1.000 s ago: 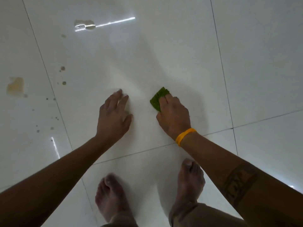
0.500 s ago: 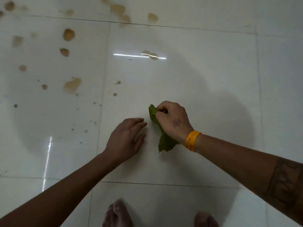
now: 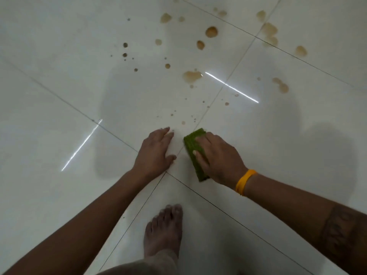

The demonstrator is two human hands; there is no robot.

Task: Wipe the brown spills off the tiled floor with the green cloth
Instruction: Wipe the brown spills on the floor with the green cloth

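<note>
Bare foot [image 3: 162, 233] on tile; orange wristband [image 3: 245, 181].

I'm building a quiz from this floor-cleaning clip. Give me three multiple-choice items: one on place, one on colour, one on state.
1. Where do the brown spills lie relative to the green cloth?
A beyond it
B under the foot
C behind the person

2. What colour is the wristband?
A blue
B yellow-orange
C white

3. What is the left hand doing?
A gripping the cloth
B lying flat on the tiled floor
C raised in the air

Key: 1 A, spills sit farther from the person; 2 B, on the right hand's wrist; 3 B, fingers straight on tile.
</note>
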